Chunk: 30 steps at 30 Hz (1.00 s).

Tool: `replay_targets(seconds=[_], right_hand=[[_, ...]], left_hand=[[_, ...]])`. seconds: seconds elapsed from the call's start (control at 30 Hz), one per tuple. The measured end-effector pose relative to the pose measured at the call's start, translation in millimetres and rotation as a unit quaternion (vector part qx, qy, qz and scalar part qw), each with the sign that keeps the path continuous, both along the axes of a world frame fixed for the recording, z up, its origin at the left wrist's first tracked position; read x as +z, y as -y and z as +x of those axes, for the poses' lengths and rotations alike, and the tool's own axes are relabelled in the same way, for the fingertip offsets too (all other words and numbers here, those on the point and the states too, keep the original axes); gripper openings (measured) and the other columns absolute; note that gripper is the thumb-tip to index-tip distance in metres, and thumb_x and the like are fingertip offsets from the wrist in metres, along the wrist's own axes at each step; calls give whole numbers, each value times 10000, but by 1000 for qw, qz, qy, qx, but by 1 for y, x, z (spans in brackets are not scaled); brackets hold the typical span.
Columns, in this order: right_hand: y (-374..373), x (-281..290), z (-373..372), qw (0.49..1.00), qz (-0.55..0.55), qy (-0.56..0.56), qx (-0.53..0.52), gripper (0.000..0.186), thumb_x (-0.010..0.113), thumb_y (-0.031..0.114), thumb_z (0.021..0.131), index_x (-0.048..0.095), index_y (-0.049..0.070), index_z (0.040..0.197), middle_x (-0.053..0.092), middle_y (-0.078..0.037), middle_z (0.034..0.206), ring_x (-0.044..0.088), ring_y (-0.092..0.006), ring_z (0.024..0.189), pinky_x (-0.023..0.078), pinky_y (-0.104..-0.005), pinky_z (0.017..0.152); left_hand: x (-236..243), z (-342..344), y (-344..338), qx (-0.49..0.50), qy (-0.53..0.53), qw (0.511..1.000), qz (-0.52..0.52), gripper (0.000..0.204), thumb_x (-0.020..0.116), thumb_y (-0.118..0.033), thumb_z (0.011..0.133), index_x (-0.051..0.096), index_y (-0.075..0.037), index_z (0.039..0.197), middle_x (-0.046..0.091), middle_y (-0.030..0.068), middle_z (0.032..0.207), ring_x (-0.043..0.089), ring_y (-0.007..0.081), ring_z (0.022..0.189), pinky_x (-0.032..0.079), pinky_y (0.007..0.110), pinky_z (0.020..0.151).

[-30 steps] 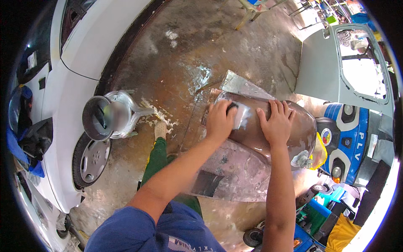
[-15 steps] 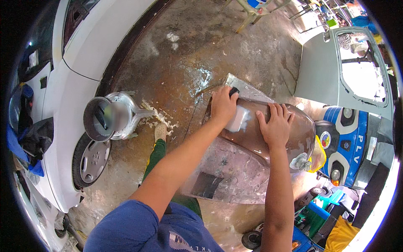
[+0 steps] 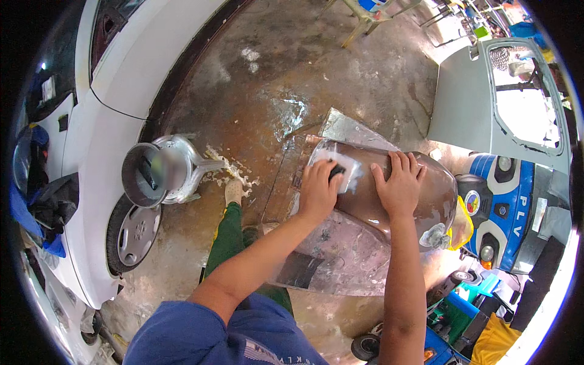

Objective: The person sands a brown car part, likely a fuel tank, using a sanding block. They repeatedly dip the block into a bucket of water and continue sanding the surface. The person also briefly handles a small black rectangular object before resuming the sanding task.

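A glossy brown rounded shell (image 3: pixel 371 210), shaped like a motorcycle fuel tank, lies on a worn, stained board (image 3: pixel 340 252). On its left part is a pale grey-white patch (image 3: pixel 350 174). My left hand (image 3: pixel 319 187) is closed on a small black block (image 3: pixel 336 173), pressed to the shell at this patch; most of the block is hidden under the fingers. My right hand (image 3: pixel 399 182) rests flat on the shell's middle, fingers spread, right of the patch. Nearer me, a dark square sheet (image 3: pixel 301 269) lies on the board.
To the left stand a silver metal stool (image 3: pixel 182 164) bearing a grey pot (image 3: pixel 135 179), and a white car (image 3: pixel 118 73). A grey vehicle door (image 3: pixel 462 97) stands at the right, beside a blue and white vehicle front panel (image 3: pixel 510 207). A plastic chair (image 3: pixel 362 24) is far back.
My left hand has moved the black block toward me, from the shell's far edge onto the near part of the pale patch. My right hand stays in place.
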State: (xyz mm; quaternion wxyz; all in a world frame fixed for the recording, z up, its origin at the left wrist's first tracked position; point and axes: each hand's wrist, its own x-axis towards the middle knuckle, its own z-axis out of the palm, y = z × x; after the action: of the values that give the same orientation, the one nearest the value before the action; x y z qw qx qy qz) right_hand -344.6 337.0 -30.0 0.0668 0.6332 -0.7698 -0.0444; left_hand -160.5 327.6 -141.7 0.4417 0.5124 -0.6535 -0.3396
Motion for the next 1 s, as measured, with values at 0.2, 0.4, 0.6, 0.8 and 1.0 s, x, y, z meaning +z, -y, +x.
replay_targets(seconds=[0.2, 0.4, 0.6, 0.8, 1.0], right_hand=[[5, 0, 5, 1000, -6, 1, 12, 605, 614, 548, 956, 660, 90, 1349, 612, -92, 1438, 452, -349, 1442, 224, -651, 1229], [0, 0, 0, 1000, -11, 5, 9, 600, 618, 542, 953, 657, 90, 1345, 616, -92, 1434, 456, -352, 1438, 221, -646, 1231], [-1, -2, 1, 1000, -4, 3, 9, 603, 621, 541, 951, 653, 91, 1351, 619, -92, 1426, 460, -356, 1435, 223, -647, 1230], [-5, -1, -4, 1000, -13, -6, 11, 602, 622, 546, 950, 660, 91, 1342, 618, -91, 1423, 462, -359, 1432, 227, -646, 1229], [0, -1, -4, 1000, -16, 4, 6, 593, 626, 540, 950, 667, 91, 1335, 627, -95, 1412, 459, -362, 1435, 229, -650, 1226]], left_hand=[[-4, -4, 50, 21, 2, 997, 77, 298, 648, -235, 982, 662, 7, 1155, 671, 216, 1170, 580, 421, 1139, 432, 506, 1038], [-1, 9, -17, 9, 7, 1000, 27, 319, 646, -237, 985, 658, 14, 1183, 671, 223, 1201, 581, 423, 1156, 424, 510, 1063], [-3, 1, 45, 8, -1, 994, 109, 344, 640, -262, 996, 655, 17, 1198, 677, 216, 1205, 587, 428, 1153, 430, 511, 1056], [2, 3, 11, -14, -5, 997, 76, 328, 638, -248, 989, 669, 11, 1189, 678, 205, 1197, 588, 428, 1124, 436, 505, 1034], [8, 0, 17, -12, 12, 996, 93, 332, 662, -254, 972, 676, 5, 1179, 678, 205, 1211, 581, 427, 1148, 448, 501, 1027]])
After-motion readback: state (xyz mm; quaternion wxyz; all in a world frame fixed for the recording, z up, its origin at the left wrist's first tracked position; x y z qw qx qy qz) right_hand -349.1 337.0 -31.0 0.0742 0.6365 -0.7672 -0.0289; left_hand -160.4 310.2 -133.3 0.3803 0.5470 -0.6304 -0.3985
